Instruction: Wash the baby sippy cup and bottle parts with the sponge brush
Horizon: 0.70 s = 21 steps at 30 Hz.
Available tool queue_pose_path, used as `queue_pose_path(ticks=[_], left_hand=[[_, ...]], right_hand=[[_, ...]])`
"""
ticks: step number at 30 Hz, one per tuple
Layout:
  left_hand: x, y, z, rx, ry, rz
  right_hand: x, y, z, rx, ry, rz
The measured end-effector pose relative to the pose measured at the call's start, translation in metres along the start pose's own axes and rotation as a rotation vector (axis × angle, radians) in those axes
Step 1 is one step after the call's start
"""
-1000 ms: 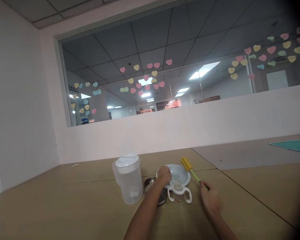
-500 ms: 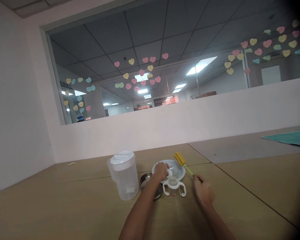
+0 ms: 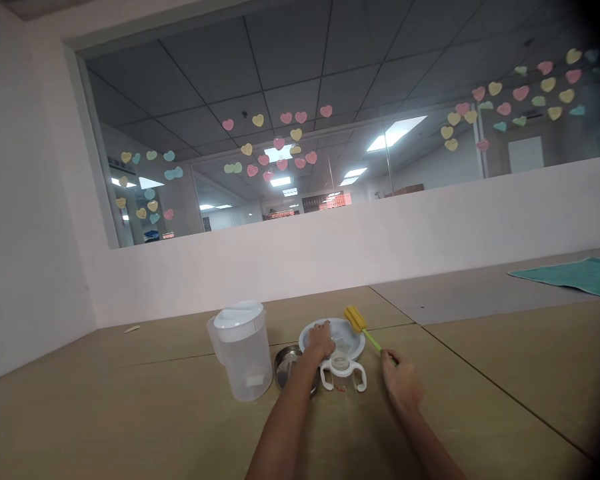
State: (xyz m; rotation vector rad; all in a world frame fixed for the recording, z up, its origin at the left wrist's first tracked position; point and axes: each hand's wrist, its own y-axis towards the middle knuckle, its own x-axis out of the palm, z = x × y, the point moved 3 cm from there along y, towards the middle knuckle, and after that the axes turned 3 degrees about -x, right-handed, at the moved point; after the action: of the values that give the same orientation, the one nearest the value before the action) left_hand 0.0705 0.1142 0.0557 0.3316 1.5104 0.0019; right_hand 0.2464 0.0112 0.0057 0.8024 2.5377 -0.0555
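1. The left hand rests its grip over the left part of the white bowl; its underside is hidden, so I cannot tell how far it is closed or whether it holds anything.
2. The right hand has its grip closed around the green handle of the brush, yellow sponge head by the bowl's right rim.
3. The two-handled bottle stands nearer than the bowl, its clear body faint.
4. The left forearm partly covers the metal dish.
5. Farther left on the table stands a lidded pitcher.
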Motion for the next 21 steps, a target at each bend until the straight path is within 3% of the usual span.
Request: queue_pose_path(ticks=[5, 13, 17, 21], left_hand=[[-0.001, 0.008, 0.004, 0.035, 0.033, 0.004], [0.0, 0.005, 0.005, 0.044, 0.022, -0.007], [0.001, 0.001, -0.003, 0.006, -0.057, 0.044], [-0.013, -0.005, -0.015, 0.022, -0.18, 0.124]], right_hand=[[0.0, 0.0, -0.001, 0.019, -0.005, 0.016], [0.003, 0.002, 0.003, -0.08, -0.025, 0.057], [0.002, 0.004, 0.006, -0.073, -0.024, 0.089], [0.002, 0.004, 0.004, -0.095, -0.035, 0.048]])
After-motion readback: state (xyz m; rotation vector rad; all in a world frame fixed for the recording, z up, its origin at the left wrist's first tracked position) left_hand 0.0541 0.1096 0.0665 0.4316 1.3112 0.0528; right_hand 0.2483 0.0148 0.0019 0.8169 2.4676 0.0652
